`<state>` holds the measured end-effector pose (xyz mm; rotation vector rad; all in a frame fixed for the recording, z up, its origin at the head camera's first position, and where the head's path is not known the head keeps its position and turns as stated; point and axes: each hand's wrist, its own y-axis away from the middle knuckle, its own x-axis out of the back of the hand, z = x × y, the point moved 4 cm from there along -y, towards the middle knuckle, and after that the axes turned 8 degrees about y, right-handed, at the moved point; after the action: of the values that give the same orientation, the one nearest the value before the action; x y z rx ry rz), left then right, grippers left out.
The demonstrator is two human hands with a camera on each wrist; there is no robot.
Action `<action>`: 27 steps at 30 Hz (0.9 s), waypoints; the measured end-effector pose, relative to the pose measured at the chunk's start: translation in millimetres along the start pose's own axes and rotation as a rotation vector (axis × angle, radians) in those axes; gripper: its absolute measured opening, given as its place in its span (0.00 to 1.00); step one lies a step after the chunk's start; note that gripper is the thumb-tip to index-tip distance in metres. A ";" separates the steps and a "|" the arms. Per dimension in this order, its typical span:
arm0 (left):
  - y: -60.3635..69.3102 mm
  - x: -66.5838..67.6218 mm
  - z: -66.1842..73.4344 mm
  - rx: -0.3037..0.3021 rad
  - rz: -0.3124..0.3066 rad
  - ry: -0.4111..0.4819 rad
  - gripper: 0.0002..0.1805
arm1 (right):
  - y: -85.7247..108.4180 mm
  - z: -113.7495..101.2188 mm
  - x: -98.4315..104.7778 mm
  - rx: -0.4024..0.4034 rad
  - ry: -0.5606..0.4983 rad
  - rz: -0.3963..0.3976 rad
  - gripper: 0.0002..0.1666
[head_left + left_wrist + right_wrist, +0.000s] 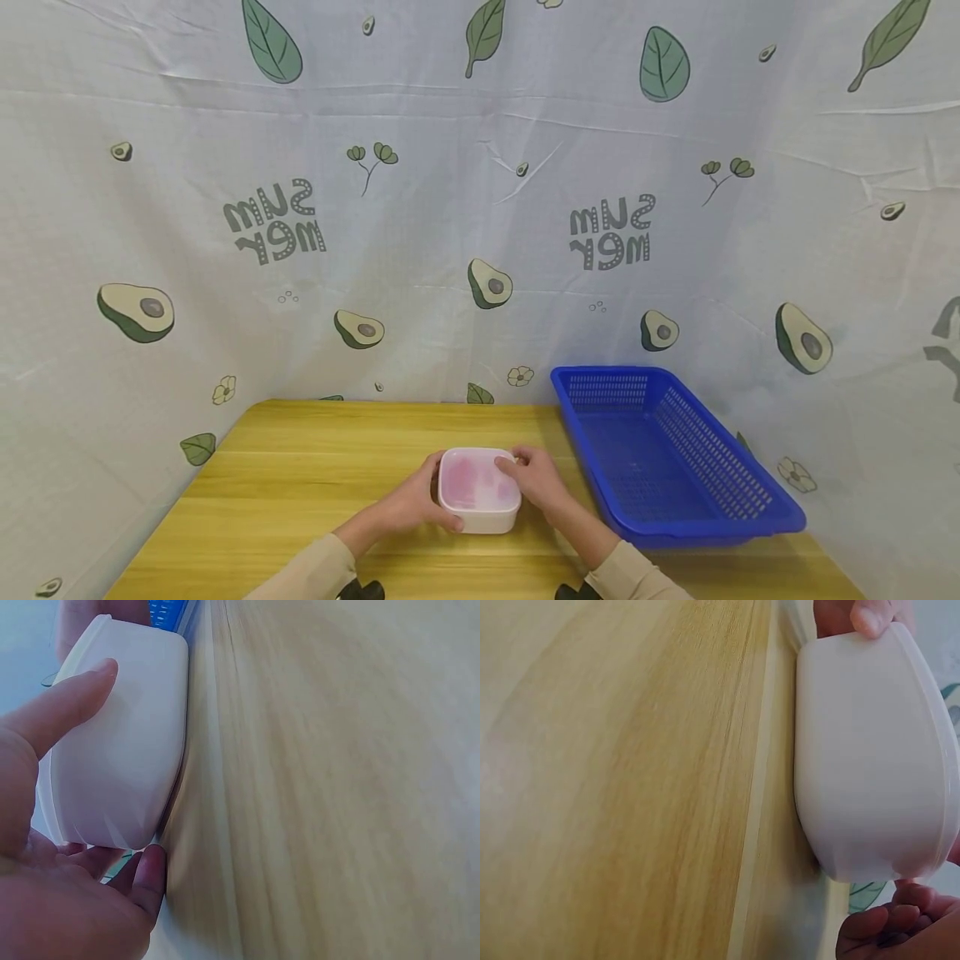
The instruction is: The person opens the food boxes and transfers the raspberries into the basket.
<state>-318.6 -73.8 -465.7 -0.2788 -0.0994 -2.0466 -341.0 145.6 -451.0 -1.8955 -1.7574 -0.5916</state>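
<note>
A white, rounded-square food container (487,523) sits on the wooden table, its frosted lid (478,477) on top with pink showing through. My left hand (411,502) grips its left side; in the left wrist view the thumb lies along the near wall of the container (124,742) and the fingers reach round the other side. At the far right corner, my right hand (538,479) pinches the lid's edge, thumb on top and fingers curled under the rim. The right wrist view shows those curled fingers (900,919) beside the container (870,750).
A blue plastic basket (637,527) with slotted sides stands to the right on the wooden table (315,467). Behind and around the table hangs a pale curtain (420,250) printed with avocados and leaves.
</note>
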 end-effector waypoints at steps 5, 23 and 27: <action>-0.5 0.2 -1.5 0.012 0.002 0.001 0.62 | -0.8 -0.6 -0.7 0.014 0.000 0.010 0.21; -0.5 0.9 -1.0 0.025 0.014 0.013 0.60 | -1.1 -6.7 -1.6 0.037 -0.031 0.038 0.18; -0.9 1.1 -2.8 0.024 0.016 0.016 0.60 | -1.2 -6.8 -1.3 0.052 -0.026 0.047 0.14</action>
<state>-320.4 -74.8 -468.1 -0.2480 -0.1116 -2.0300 -342.3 140.5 -446.3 -1.9115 -1.7227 -0.5007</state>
